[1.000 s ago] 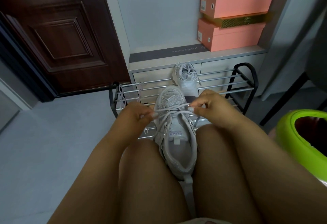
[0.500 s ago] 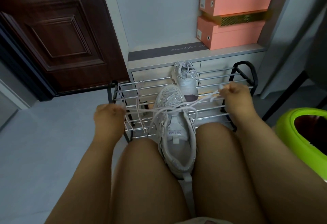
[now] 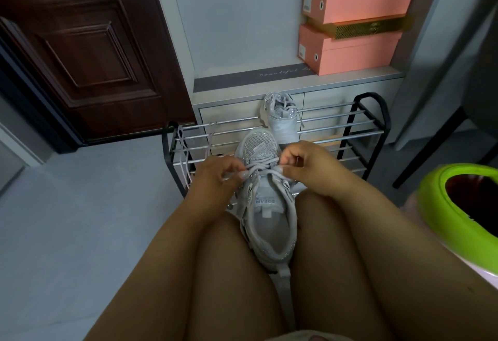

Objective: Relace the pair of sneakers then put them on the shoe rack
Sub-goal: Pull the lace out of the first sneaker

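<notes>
Before the shoe rack (image 3: 358, 125), both hands (image 3: 215, 176) (image 3: 310, 165) pinch laces (image 3: 258, 166) on a sneaker (image 3: 265, 206) pointing toe-away.

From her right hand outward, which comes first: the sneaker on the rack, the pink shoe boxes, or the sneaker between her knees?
From the right hand:
1. Sneaker between the knees, under the fingers.
2. Sneaker on the rack, just beyond.
3. Pink shoe boxes, high on the cabinet, farthest.

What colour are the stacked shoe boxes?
The shoe boxes are salmon pink, shown in the head view.
</notes>
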